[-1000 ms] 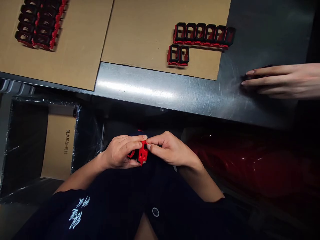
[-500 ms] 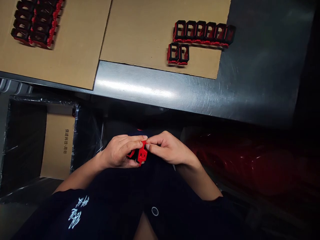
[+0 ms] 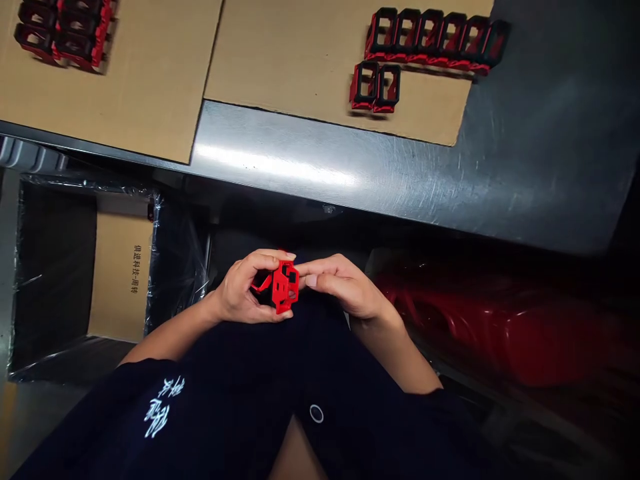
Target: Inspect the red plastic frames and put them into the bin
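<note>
My left hand (image 3: 245, 290) and my right hand (image 3: 340, 283) meet in my lap, below the table's front edge. Between them is a small red plastic part with a black piece (image 3: 283, 287). The left hand wraps round it from the left, thumb under and fingers over. My right hand pinches its right side with fingertips pressed together. On the cardboard sheet (image 3: 290, 60) above, a row of several black-and-red frames (image 3: 435, 40) stands upright, with two more frames (image 3: 375, 87) in front of it.
A steel table (image 3: 400, 180) spans the upper view. Another cardboard sheet (image 3: 125, 100) at left carries a block of several frames (image 3: 60, 30). A plastic-lined cardboard box (image 3: 90, 267) stands at lower left. A bag of red parts (image 3: 500, 327) lies at right.
The other person's hand at the right table edge left the view a second ago. My hands rose slightly and turned the red part, showing its face; the view shifted a little.
</note>
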`<state>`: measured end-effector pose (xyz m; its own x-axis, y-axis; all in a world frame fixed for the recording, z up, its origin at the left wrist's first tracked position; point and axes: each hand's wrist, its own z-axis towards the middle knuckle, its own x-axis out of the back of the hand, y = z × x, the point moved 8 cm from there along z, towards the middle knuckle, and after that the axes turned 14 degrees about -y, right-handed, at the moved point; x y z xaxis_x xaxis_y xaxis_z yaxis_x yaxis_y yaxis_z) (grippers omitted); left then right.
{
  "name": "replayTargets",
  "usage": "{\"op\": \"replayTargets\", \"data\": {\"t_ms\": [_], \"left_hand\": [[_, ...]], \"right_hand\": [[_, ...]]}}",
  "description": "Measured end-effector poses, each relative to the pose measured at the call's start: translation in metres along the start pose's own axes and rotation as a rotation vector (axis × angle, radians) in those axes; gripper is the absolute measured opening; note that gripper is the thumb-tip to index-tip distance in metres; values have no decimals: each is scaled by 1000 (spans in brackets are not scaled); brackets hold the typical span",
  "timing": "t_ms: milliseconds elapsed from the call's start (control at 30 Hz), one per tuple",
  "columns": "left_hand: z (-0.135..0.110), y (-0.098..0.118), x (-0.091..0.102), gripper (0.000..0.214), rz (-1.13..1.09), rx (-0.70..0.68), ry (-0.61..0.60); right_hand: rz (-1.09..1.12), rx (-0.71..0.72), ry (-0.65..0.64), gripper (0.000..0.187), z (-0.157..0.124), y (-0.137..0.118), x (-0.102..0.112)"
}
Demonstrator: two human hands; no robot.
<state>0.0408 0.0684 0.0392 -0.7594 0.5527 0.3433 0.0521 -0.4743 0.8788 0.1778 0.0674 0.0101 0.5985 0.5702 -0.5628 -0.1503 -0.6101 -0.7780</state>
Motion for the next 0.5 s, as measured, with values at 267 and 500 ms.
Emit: {"op": "replayTargets", "data": {"t_ms": [267, 500], "left_hand": [[-3, -7, 0, 82, -120, 45, 50], [-16, -32, -10, 90, -460, 155, 84]], "right_hand": [[101, -11, -22, 31, 1, 8, -6], [130, -72, 51, 30, 8, 27, -2]]}}
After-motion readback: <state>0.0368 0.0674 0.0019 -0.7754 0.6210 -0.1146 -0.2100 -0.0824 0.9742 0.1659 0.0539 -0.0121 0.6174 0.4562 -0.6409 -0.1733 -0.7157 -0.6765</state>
